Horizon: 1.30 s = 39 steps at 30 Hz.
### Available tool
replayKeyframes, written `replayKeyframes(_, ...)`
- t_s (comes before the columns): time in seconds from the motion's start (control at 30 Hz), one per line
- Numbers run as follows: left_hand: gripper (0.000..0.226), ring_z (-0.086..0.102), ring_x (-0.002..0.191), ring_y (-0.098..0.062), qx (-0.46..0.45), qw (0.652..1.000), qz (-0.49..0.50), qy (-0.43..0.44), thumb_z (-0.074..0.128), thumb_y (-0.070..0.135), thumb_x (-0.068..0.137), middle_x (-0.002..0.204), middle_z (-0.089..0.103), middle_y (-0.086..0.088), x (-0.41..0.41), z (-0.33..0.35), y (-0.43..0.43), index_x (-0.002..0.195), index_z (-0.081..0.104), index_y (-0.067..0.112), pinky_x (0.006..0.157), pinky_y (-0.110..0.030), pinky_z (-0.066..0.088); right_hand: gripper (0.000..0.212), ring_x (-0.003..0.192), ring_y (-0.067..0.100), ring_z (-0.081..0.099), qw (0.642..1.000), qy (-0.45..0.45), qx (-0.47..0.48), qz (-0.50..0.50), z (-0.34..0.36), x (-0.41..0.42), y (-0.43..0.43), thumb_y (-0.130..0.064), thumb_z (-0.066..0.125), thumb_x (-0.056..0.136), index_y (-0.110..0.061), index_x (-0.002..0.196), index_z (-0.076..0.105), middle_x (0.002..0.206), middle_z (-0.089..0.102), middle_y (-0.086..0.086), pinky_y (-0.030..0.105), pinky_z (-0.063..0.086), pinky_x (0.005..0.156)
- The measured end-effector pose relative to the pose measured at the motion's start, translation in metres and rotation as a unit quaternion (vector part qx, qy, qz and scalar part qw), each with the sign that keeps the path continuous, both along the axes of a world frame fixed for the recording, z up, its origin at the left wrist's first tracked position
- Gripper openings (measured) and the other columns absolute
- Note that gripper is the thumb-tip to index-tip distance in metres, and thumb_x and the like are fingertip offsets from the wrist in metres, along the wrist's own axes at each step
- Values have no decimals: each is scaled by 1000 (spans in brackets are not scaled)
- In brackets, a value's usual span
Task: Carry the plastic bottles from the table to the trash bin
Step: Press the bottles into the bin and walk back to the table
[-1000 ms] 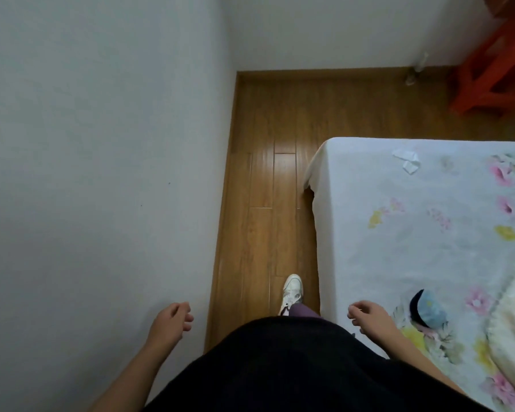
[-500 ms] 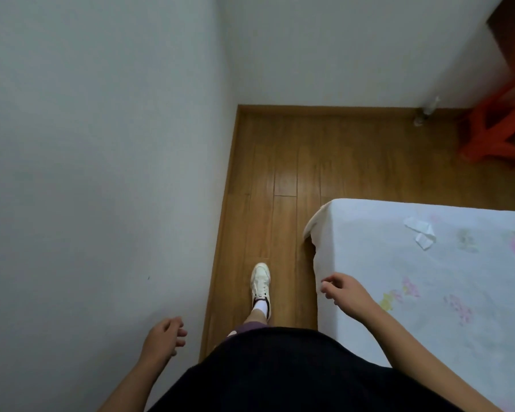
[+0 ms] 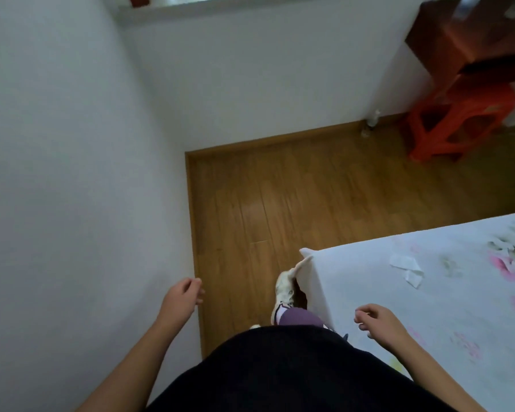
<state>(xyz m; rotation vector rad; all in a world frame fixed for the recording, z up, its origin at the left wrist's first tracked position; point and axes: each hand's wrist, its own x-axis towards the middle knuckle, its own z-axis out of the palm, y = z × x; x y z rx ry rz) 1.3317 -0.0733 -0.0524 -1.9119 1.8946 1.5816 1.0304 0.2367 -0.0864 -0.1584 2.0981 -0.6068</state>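
Left hand (image 3: pixel 182 298) hung low by the wall (image 3: pixel 72 203), fingers loosely curled on nothing, and right hand (image 3: pixel 378 322) floated just as slack and empty over the bed (image 3: pixel 354 272) corner, both free, I'd say, for a pickup ahead. Upper right, on the brown surface (image 3: pixel 470 46), what may have been a plastic bottle (image 3: pixel 464 7) showed only as a clear smear, too blurred to call.
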Motion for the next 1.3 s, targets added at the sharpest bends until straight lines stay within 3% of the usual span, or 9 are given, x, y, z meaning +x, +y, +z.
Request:
replayKeyframes(0.27,28,67,87,-20,2,999,-3,-44,43,34,103,98,69,-4,-74,-8,-105,103,65,17,76,-37,54,12,85,23,68,1000,-22,-13,-8,-7,-95,-129,-18,57,92,-12,92,68,89,72,6,37,53,74)
replayKeyframes(0.47,25,66,85,-23,3,996,27,-80,45,31,103,97,69,-6,-119,-5,-168,108,63,15,68,-34,50,11,87,20,70,996,-10,-63,69,23,-169,-260,-27,60,92,-21,95,68,92,73,0,29,52,66)
replayKeyframes(0.6,26,68,81,-23,2,996,6,-84,46,34,103,94,70,-6,-163,-6,-219,97,64,16,72,-38,53,12,90,17,69,992,12,-103,71,39,-222,-325,-30,62,89,-24,97,69,93,74,-3,37,55,79)
replayKeyframes(0.7,25,64,75,-25,15,997,-14,-72,48,27,103,93,69,-16,-211,-10,-260,90,63,11,61,-34,49,14,93,14,67,992,29,-112,49,41,-260,-353,-32,63,89,-25,99,70,98,71,-6,37,56,85)
replayKeyframes(0.83,24,64,77,-25,23,996,-61,-61,48,26,103,93,67,-16,-290,-11,-319,94,64,10,58,-30,46,11,95,14,65,995,27,-96,-18,37,-303,-364,-29,62,92,-25,100,67,99,69,-6,28,53,77)
replayKeyframes(1.0,25,70,79,-25,7,980,-191,-50,51,31,101,89,72,-10,-417,-11,-384,96,68,14,67,-36,54,10,91,19,67,984,-3,-42,-171,27,-333,-341,-25,58,94,-21,96,66,97,72,3,37,55,84)
replayKeyframes(1.1,25,71,79,-24,2,958,-283,-34,51,32,101,87,73,-7,-498,-7,-396,98,69,13,64,-32,53,15,86,20,67,963,-1,-20,-269,26,-329,-314,-21,55,94,-14,92,69,95,72,10,33,53,77)
replayKeyframes(1.23,24,72,83,-24,7,927,-373,-28,51,38,100,94,74,-4,-602,-4,-395,102,65,19,63,-35,54,15,81,18,66,928,-7,6,-373,31,-314,-281,-19,55,93,-15,85,67,87,69,4,28,50,71)
replayKeyframes(1.3,21,72,83,-24,8,909,-416,-25,51,38,100,91,74,-3,-650,-2,-385,95,65,23,67,-39,55,12,86,23,67,909,-14,15,-417,29,-311,-266,-19,56,93,-17,85,65,91,69,5,31,49,74)
